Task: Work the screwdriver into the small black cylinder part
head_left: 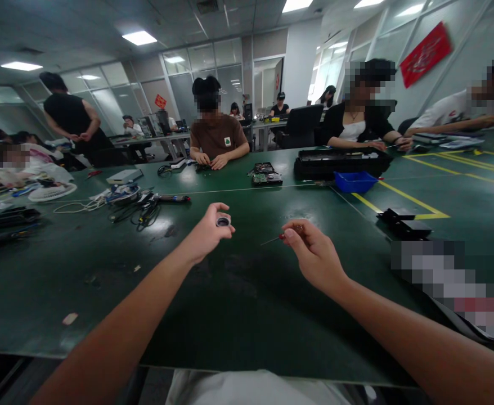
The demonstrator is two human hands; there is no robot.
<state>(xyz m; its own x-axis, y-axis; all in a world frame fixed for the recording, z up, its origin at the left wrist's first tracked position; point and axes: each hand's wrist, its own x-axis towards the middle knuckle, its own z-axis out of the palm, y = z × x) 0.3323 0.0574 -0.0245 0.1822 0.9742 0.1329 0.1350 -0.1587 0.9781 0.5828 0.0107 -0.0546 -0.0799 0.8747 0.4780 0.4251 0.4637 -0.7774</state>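
Note:
My left hand (208,232) is raised over the green table, its fingers curled around a small dark round part with a grey ring-shaped rim (223,222). What exactly this part is, I cannot make out. To the right, my right hand (314,250) grips a thin screwdriver (275,240) by its red handle, mostly covered by the fingers. The metal shaft points left, toward the left hand, and its tip is apart from the round part.
On the green table (230,315) lie tangled cables (146,211) at left, opened circuit boards (266,175) ahead, a blue tray (355,181) beside a long black casing (342,163), and black parts (405,224) at right. Across the table sits a person in a brown shirt (218,135).

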